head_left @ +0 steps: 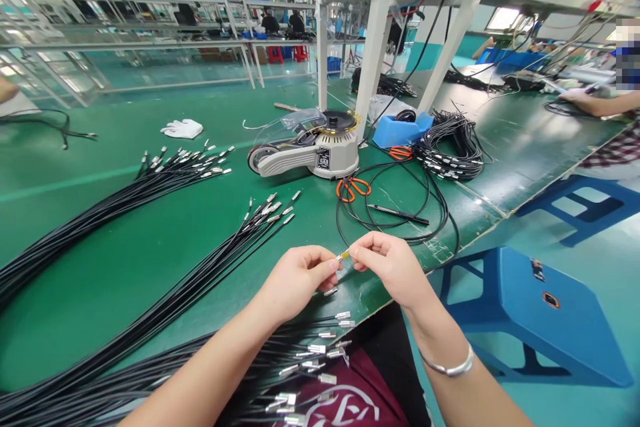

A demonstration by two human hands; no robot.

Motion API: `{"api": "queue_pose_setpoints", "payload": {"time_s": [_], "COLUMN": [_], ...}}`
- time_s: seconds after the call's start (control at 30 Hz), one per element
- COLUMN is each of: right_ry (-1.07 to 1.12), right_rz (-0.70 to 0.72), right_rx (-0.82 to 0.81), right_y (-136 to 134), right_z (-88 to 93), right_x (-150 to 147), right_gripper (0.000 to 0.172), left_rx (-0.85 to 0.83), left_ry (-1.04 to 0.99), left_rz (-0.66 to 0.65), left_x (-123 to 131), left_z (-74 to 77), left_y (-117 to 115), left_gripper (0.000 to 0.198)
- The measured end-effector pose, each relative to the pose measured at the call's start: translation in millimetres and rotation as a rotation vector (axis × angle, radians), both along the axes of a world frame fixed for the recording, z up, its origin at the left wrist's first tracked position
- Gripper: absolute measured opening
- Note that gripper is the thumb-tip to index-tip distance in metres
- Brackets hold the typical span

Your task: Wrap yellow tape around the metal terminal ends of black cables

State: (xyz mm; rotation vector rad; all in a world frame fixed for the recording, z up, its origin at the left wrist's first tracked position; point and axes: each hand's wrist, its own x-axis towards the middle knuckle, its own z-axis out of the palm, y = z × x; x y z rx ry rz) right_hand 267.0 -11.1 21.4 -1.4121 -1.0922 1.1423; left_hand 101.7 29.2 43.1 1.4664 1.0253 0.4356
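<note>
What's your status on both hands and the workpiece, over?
Left hand pinching silver connector. Right hand pinching yellow tape beside it. Black cables close below hands, possible snag.

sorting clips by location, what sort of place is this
Probably a cable assembly workshop or factory: bundles of black cables with metal ends lie on a long green bench, a tape dispenser stands there, and another person's hand is over it at the right.
</note>
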Motion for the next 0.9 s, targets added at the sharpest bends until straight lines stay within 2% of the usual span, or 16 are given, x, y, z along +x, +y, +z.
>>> {"api": "queue_pose_setpoints", "payload": {"time_s": [0.13, 0.2, 0.4, 0.57, 0.77, 0.9], "right_ry": [-0.028, -0.012, -0.031, -0.054, -0.058, -0.058], "right_rz": [0.018, 0.023, 0.022, 0.018, 0.025, 0.035], "right_rx": [0.0, -0.004, -0.005, 0.031, 0.027, 0.04], "right_y": [1, 1, -1, -1, 1, -1], "right_z": [3.2, 5.7, 5.5, 5.1, 11.0, 13.5], "right_x": [3, 3, 1, -4, -8, -9], "right_gripper": [0.017, 0.016, 0.016, 0.017, 0.017, 0.016], "left_rx": [0.3, 0.372, 0.208, 0.118, 0.123, 0.181], "left_ry": [0.188, 0.198, 0.202, 0.016, 0.039, -0.043], "left_rz": [-0.005, -0.048, -0.151, -0.023, -0.004, 0.083], "left_x": [0, -2, -21, -20, -16, -14], "left_z": [2.7, 4.4, 3.8, -0.6, -5.3, -4.6], "left_y": [-1, -1, 2, 0, -3, -8], "left_gripper": [0.024, 0.025, 0.026, 0.032, 0.029, 0.028]}}
